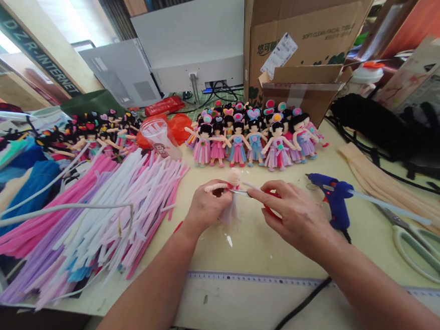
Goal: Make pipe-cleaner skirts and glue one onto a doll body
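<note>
My left hand (pixel 210 207) pinches a small doll (pixel 234 178) made of pipe cleaners, with a beige head and arm and a pale, whitish-lilac skirt. It is held upright over the table, and no hair shows on its head. Red-handled scissors (pixel 243 193) are gripped in my right hand (pixel 292 215), fingers around the handles. Their metal blades reach the doll's pinkish-red neck or chest area, close to my left fingertips. Whether the blades touch the doll or a strand there, I cannot tell. My left fingers hide part of the doll's body.
Finished dolls (pixel 238 141) stand in rows behind my hands. Pipe cleaners (pixel 99 212) pile up at left beside a plastic cup (pixel 159 136). A blue glue gun (pixel 332 198), large scissors (pixel 421 244) and beige pipe cleaners (pixel 395 182) lie at right. A ruler strip (pixel 253 278) runs along the front.
</note>
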### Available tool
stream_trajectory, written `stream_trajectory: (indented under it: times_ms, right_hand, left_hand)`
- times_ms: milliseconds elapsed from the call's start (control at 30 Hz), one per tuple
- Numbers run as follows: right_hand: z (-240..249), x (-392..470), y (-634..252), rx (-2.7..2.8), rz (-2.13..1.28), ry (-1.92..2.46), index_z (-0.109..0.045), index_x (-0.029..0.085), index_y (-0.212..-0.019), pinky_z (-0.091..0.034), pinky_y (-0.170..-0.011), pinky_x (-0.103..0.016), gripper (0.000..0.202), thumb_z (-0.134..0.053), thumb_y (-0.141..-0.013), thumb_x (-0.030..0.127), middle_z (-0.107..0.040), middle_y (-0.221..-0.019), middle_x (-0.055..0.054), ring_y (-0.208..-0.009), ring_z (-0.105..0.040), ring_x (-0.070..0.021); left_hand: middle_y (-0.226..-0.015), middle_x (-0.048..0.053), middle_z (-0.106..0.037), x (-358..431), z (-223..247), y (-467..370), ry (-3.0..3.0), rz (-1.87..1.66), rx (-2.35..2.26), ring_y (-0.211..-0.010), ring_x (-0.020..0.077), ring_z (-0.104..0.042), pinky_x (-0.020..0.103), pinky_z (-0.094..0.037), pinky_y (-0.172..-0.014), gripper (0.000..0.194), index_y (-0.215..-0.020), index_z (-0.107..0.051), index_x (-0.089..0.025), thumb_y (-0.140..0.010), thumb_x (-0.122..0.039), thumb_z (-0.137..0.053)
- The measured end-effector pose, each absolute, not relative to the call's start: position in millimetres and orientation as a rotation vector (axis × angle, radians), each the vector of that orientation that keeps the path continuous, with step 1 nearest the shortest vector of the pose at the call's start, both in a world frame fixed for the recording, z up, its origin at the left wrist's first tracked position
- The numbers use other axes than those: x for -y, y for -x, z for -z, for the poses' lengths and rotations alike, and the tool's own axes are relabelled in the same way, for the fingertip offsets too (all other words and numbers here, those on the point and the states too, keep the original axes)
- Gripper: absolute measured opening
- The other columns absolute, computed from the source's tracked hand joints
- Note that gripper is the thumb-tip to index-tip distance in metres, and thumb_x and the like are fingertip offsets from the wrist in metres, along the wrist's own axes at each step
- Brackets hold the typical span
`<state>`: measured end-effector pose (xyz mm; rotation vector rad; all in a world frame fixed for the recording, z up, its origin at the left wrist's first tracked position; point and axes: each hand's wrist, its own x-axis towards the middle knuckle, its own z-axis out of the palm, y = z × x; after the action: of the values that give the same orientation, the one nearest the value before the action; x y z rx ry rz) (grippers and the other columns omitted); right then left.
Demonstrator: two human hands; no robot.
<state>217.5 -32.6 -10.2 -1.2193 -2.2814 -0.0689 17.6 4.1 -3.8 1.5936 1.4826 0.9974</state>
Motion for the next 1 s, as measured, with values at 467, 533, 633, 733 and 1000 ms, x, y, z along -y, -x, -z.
stream_trajectory:
  times_ms: [467, 533, 633, 733, 1000]
  right_hand:
    - [6, 36, -220, 2.307, 0.142, 1.291, -0.062, 0.028, -0.12, -0.045, -0.067, -0.034, 0.043, -0.048, -0.083, 0.011, -0.063, -0.1, -0.008, -0.078, -0.057, -0.0206]
    - [5, 36, -221, 2.296, 0.165, 1.303, -0.062, 0.028, -0.12, -0.045, -0.066, -0.033, 0.043, -0.048, -0.083, 0.012, -0.064, -0.1, -0.008, -0.076, -0.057, -0.02]
    - [5, 36, -221, 2.26, 0.154, 1.313, -0.062, 0.027, -0.12, -0.046, -0.068, -0.035, 0.042, -0.048, -0.083, 0.013, -0.064, -0.101, -0.008, -0.079, -0.058, -0.0215]
    - [7, 35, -219, 2.242, 0.108, 1.28, -0.062, 0.026, -0.121, -0.048, -0.071, -0.037, 0.042, -0.048, -0.083, 0.013, -0.064, -0.102, -0.009, -0.083, -0.058, -0.0224]
    - [11, 30, -228, 2.178, -0.005, 1.386, -0.061, 0.027, -0.121, -0.049, -0.073, -0.037, 0.041, -0.048, -0.083, 0.017, -0.064, -0.105, -0.008, -0.089, -0.061, -0.0232]
  left_hand:
    - [-0.068, 0.002, -0.067, -4, 10, -18, -1.637, -0.992, -1.499, -0.061, 0.0129, -0.056, 0.023, -0.043, -0.058, 0.017, -0.078, -0.07, -0.016, -0.068, -0.021, -0.058]
    - [-0.07, 0.002, -0.068, -5, 8, -17, -1.577, -1.007, -1.472, -0.063, 0.0137, -0.057, 0.024, -0.043, -0.059, 0.017, -0.077, -0.07, -0.015, -0.066, -0.022, -0.058]
    - [-0.071, 0.003, -0.068, -7, 6, -16, -1.498, -1.036, -1.434, -0.066, 0.015, -0.059, 0.024, -0.044, -0.06, 0.018, -0.078, -0.07, -0.015, -0.065, -0.022, -0.059]
    - [-0.07, 0.002, -0.068, -7, 6, -16, -1.459, -1.034, -1.422, -0.065, 0.0147, -0.058, 0.024, -0.044, -0.06, 0.017, -0.076, -0.07, -0.015, -0.064, -0.022, -0.06]
    - [-0.071, 0.001, -0.067, -14, 11, -10, -1.242, -1.203, -1.268, -0.068, 0.0145, -0.058, 0.026, -0.044, -0.064, 0.014, -0.071, -0.068, -0.016, -0.059, -0.024, -0.065]
